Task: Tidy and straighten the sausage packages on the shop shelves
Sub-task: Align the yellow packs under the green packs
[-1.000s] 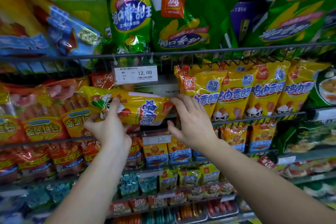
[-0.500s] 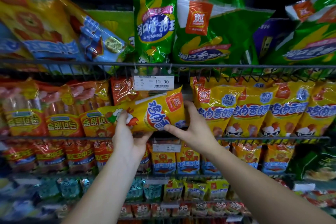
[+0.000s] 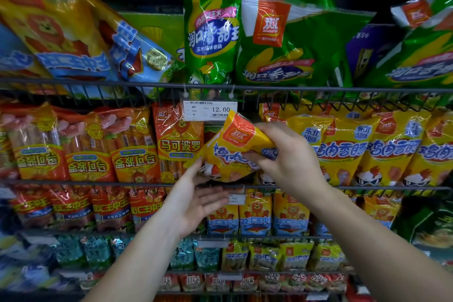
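My right hand (image 3: pixel 289 157) grips a yellow sausage package (image 3: pixel 230 152) with a red logo, tilted with its top up and left, in front of the second wire shelf (image 3: pixel 73 182). My left hand (image 3: pixel 196 198) is below it, palm up with fingers spread; its index fingertip touches the package's lower left corner. To the right stands a row of matching yellow packages (image 3: pixel 348 149). Orange packages (image 3: pixel 179 140) stand to the left.
Green sausage bags (image 3: pixel 210 32) and orange-blue bags (image 3: pixel 73 39) lean on the top shelf. A price tag reading 12.00 (image 3: pixel 210 110) hangs from the top shelf rail just above the held package. Lower shelves hold red, blue and teal packs (image 3: pixel 255 216).
The yellow package has turned from lying sideways to nearly upright. My left hand let go of it and dropped below, opening. My right hand took a full grip on it.
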Tool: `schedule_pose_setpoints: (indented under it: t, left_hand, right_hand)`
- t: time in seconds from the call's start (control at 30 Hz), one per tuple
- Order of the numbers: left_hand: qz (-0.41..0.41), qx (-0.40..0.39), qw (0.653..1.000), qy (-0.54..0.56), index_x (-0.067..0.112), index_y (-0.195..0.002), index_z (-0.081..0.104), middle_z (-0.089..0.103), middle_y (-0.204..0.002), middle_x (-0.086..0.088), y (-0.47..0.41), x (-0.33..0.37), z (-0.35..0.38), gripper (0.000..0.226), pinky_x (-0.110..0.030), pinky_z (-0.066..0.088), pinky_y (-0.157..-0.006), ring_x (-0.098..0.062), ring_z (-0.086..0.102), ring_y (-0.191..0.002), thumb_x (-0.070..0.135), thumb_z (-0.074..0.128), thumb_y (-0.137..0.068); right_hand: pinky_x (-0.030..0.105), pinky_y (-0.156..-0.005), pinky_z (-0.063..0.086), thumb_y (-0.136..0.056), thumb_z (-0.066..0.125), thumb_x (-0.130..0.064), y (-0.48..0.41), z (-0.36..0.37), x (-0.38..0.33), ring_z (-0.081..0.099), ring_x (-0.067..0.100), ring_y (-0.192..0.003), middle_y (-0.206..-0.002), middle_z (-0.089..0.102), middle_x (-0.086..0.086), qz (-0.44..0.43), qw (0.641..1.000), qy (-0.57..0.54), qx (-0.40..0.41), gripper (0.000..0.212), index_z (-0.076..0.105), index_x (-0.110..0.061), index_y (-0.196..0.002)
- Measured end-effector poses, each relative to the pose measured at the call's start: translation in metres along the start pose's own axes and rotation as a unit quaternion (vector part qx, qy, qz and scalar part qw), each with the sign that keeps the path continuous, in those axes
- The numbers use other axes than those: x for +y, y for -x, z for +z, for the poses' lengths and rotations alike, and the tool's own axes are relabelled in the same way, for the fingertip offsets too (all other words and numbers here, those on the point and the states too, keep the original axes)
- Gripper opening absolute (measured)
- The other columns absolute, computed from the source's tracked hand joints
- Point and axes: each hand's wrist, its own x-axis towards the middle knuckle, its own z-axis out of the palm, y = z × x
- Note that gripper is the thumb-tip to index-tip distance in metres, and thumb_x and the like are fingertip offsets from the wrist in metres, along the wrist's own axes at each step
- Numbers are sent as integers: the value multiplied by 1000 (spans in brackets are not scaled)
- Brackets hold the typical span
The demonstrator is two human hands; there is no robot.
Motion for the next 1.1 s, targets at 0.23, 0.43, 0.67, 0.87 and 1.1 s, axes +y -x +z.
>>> schedule_pose_setpoints:
  t: [0.23, 0.43, 0.67, 0.87, 1.1]
  left_hand:
    - [195, 67, 950, -236, 22, -135, 46, 61, -126, -6, -13, 2, 1, 55, -43, 58, -84, -26, 66, -103, 26, 72, -87]
    - [321, 15, 820, -474, 31, -141, 42, 51, -131, 13, -26, 3, 7, 67, -28, 40, -98, -7, 48, -118, 33, 75, -84]
    - [354, 34, 807, -471, 23, -130, 49, 64, -120, 10, -43, -2, -3, 53, -30, 49, -89, -10, 60, -109, 37, 74, -84]
    - [361, 17, 833, -419, 30, -126, 48, 65, -118, 16, -53, -8, -11, 52, -32, 51, -94, -2, 62, -109, 27, 77, -83]
    - [374, 25, 797, -474, 28, -132, 45, 56, -112, 27, -62, -8, -4, 47, 1, 38, -82, 16, 51, -96, 28, 68, -91]
  right_hand:
    - [35, -69, 53, -82, 76, -37, -14, 0, 2, 59, 22, -107, -125, 58, -6, -20, 991, 113, -72, 51, 58, -26, -128]
    - [40, -82, 50, -84, 72, -45, -37, 0, -2, 49, 22, -118, -134, 53, -4, 0, 980, 164, -112, 63, 43, -25, -135]
    - [44, -85, 51, -80, 79, -34, -24, 20, 1, 50, 31, -116, -125, 57, 6, -45, 989, 142, -20, 64, 51, -15, -134]
    - [43, -69, 53, -78, 79, -20, -14, 30, 3, 50, 30, -104, -111, 57, 10, -136, 979, 134, 68, 51, 59, -12, -124]
    - [41, -82, 54, -80, 76, -17, -16, 40, 7, 51, 30, -112, -119, 58, 9, -90, 982, 150, 66, 61, 52, -10, -136]
